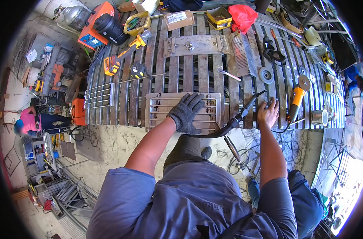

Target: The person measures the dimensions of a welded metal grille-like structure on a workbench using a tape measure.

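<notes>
Gloved left hand (187,112) flat on the barred frame (159,112)

Spread across the barred frame, palm down, fingers lightly parted. Beneath the frame, near edge of the slatted bench (174,71). Right of the frame, bare right hand (268,113), open, palm down at the bench edge, fingers apart. Between frame and right hand, black torch (239,116). Farther right of the frame, yellow angle grinder (297,99); beyond the frame, to the left, tape measure (137,70).

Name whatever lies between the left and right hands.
Between the gloved left hand and bare right hand, the head view shows a black torch-like tool and part of the metal grille.
</notes>
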`<state>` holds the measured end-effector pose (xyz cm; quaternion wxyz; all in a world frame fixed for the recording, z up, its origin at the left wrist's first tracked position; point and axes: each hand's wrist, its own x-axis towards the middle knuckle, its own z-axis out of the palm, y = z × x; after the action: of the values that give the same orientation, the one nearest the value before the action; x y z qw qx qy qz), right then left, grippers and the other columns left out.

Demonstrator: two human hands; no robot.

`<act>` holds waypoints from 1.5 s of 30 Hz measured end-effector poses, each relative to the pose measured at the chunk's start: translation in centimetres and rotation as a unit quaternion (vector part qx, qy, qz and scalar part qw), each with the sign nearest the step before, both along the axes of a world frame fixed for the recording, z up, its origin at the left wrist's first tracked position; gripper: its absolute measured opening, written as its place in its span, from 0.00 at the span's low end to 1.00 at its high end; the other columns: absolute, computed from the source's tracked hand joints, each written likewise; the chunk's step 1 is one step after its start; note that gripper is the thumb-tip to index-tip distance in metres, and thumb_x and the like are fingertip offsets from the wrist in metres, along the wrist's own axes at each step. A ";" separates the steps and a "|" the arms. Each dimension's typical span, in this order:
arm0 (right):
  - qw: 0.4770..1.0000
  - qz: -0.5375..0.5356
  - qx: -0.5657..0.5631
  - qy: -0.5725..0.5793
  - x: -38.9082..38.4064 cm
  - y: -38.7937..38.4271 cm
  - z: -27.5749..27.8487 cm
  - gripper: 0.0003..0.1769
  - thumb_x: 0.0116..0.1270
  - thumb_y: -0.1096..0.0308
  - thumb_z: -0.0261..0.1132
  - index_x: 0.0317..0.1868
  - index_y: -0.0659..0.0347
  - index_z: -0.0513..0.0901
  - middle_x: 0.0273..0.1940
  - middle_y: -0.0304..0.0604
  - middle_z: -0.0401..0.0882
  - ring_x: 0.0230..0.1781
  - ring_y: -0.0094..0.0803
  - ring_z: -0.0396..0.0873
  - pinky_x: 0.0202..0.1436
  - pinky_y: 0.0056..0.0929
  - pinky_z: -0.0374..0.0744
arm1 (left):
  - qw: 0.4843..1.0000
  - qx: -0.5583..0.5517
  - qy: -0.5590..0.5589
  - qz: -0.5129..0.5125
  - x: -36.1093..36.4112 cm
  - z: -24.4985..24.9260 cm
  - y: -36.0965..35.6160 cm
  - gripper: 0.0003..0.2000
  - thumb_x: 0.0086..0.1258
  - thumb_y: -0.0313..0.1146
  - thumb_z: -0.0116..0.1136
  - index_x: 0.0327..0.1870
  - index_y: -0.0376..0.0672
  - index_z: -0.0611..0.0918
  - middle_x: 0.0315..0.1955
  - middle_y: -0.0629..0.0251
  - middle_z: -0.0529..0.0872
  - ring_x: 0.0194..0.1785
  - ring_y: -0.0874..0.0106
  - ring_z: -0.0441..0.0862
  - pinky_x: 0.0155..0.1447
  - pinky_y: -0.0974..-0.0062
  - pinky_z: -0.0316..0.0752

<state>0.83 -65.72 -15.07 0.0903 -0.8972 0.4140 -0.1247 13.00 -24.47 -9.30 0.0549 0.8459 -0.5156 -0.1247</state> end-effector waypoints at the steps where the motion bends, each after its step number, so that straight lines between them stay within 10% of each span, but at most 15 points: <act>1: 1.000 0.000 0.000 0.000 0.0 0.0 0.0 0.35 0.83 0.48 0.60 0.84 0.52 0.72 0.85 0.54 0.68 0.84 0.55 0.70 0.85 0.58 0.68 | 1.000 0.000 -0.001 -0.001 0.0 0.0 0.0 0.65 0.56 0.75 0.75 0.88 0.35 0.64 0.90 0.43 0.56 0.94 0.43 0.48 0.95 0.42 0.37; 32: 0.989 0.109 -0.027 -0.094 -2.0 -1.0 -2.1 0.26 0.86 0.63 0.56 0.77 0.65 0.78 0.84 0.60 0.69 0.87 0.61 0.64 0.90 0.59 0.63 | 0.999 0.016 -0.037 0.021 -1.1 0.1 -0.1 0.64 0.60 0.78 0.70 0.89 0.35 0.65 0.92 0.42 0.52 0.95 0.43 0.43 0.94 0.37 0.35; 45: 0.957 0.252 0.134 -0.044 -26.5 6.7 0.1 0.20 0.80 0.72 0.65 0.68 0.64 0.82 0.77 0.64 0.76 0.74 0.68 0.78 0.76 0.59 0.79 | 0.987 -0.013 -0.024 0.161 -10.7 -1.1 4.9 0.55 0.78 0.66 0.60 0.92 0.33 0.54 0.93 0.41 0.49 0.96 0.39 0.40 0.94 0.35 0.35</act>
<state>-25.71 -59.02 -15.01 0.2563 -0.9457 0.1829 -0.0809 2.35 -19.52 -10.37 0.0727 0.9200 -0.3751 -0.0874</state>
